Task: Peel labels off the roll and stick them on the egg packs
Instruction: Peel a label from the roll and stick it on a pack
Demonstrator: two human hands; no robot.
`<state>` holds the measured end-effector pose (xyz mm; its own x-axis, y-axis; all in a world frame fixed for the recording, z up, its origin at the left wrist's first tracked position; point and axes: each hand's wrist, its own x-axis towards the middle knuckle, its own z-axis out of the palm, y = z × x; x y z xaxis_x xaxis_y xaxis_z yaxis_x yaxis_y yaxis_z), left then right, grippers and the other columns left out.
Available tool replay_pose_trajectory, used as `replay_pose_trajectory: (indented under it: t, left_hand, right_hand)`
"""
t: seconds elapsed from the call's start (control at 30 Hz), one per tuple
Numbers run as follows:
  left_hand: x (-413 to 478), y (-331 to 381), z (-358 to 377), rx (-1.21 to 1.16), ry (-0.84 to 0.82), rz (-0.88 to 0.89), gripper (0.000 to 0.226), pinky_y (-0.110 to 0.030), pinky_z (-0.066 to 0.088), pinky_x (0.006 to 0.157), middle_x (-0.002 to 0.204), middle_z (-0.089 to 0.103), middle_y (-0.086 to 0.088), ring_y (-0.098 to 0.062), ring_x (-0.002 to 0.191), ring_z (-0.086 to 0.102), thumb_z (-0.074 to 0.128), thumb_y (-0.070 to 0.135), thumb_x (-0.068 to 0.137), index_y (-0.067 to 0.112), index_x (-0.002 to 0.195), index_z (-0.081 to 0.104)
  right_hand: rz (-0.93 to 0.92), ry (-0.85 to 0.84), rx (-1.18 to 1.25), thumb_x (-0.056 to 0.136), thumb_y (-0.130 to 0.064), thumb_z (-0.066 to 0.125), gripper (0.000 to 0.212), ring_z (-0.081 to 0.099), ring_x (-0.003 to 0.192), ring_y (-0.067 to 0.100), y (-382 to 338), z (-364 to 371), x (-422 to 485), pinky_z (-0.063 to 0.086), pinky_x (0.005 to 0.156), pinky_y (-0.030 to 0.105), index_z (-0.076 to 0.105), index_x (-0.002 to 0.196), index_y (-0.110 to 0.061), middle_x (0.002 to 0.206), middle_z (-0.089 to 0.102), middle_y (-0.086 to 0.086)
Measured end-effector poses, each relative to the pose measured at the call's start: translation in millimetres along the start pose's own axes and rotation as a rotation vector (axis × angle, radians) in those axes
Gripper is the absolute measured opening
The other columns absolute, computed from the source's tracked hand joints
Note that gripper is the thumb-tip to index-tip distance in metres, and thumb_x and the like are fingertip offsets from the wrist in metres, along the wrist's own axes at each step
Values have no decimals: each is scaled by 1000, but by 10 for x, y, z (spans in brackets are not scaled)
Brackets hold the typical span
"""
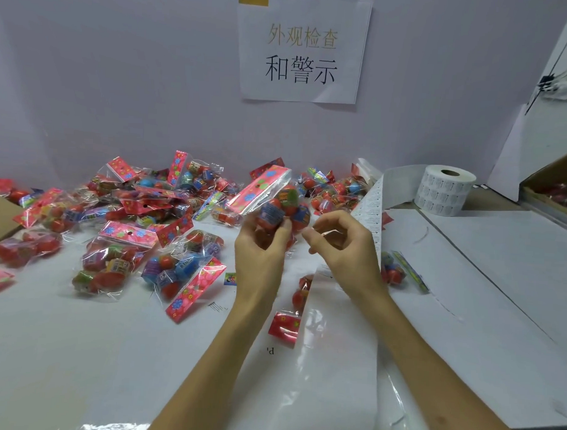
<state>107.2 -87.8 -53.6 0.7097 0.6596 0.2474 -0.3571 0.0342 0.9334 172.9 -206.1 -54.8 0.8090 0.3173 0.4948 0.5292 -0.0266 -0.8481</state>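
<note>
Above the middle of the worktop (78, 352), the left hand (261, 246) grips an egg pack (276, 201) around its eggs, while the right hand (342, 242), just beside it, pinches what looks like a clear label (325, 233). The roll (445, 191) stands near the far right corner, its liner strip (370, 211) trailing toward the hands. The label should go best if one edge is laid on taut, flat film and then smoothed across.
</note>
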Motion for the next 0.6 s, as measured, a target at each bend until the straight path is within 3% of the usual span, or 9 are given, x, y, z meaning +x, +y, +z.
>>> replay_pose_trajectory:
  t: [0.07, 0.13, 0.2, 0.27, 0.33, 0.4, 0.5, 0.6]
  left_hand:
    - [-26, -12, 9, 35, -38, 8, 37, -26, 60, 89, 112, 71, 1, -5, 99, 70, 72, 22, 94, 23, 128, 57]
    - [-46, -30, 15, 80, -78, 31, 41, -30, 61, 87, 111, 72, 0, -8, 94, 72, 77, 26, 90, 29, 125, 57]
    - [-49, -52, 14, 123, -89, 49, 40, -28, 61, 80, 105, 72, 4, -7, 87, 71, 81, 26, 86, 40, 114, 56]
    - [-27, -66, 4, 141, -54, 50, 38, -23, 59, 77, 100, 71, 8, -2, 82, 70, 81, 22, 86, 38, 110, 56]
    - [16, -66, -20, 136, -8, 36, 36, -11, 55, 71, 101, 69, 10, 1, 86, 68, 77, 18, 89, 29, 117, 57]
    - [48, -50, -45, 95, 24, 10, 40, -6, 51, 64, 109, 69, 3, -7, 96, 67, 74, 17, 91, 17, 128, 58]
    - [39, -28, -53, 70, 30, 9, 46, -7, 51, 62, 113, 70, -2, -9, 96, 68, 76, 20, 91, 13, 132, 58]
    - [-5, -4, -38, 120, -4, 39, 36, -17, 58, 75, 102, 71, 9, 1, 89, 70, 79, 21, 87, 27, 117, 61]
  right_hand:
    - [-9, 19, -44, 88, -18, 79, 12, 71, 73, 18, 20, 8, 0, 61, 73, 32, 67, 87, -15, 79, 69, -5]
    - [-10, 10, -64, 89, -19, 77, 11, 71, 69, 15, 32, -1, -8, 61, 73, 34, 67, 84, -17, 76, 69, -6]
    - [-9, -8, -69, 91, -17, 75, 12, 70, 67, 14, 39, -1, -9, 60, 71, 35, 66, 83, -18, 74, 68, -8]
    - [4, -30, -48, 92, -12, 73, 12, 68, 64, 15, 43, -1, -2, 60, 70, 37, 65, 83, -14, 73, 66, -7]
    - [27, -36, -1, 93, -11, 71, 14, 65, 61, 16, 46, -18, 16, 58, 69, 39, 64, 82, -8, 73, 64, -2]
    - [33, -27, 24, 94, -12, 70, 15, 63, 60, 17, 46, -46, 29, 56, 68, 37, 63, 82, -8, 72, 63, 1]
    - [4, -56, -5, 94, -19, 72, 15, 65, 60, 15, 37, -42, 10, 56, 66, 31, 63, 82, -16, 72, 64, -6]
    - [-19, -72, -107, 94, -27, 72, 17, 65, 60, 15, 35, 9, -17, 57, 64, 31, 64, 83, -17, 71, 64, -8]
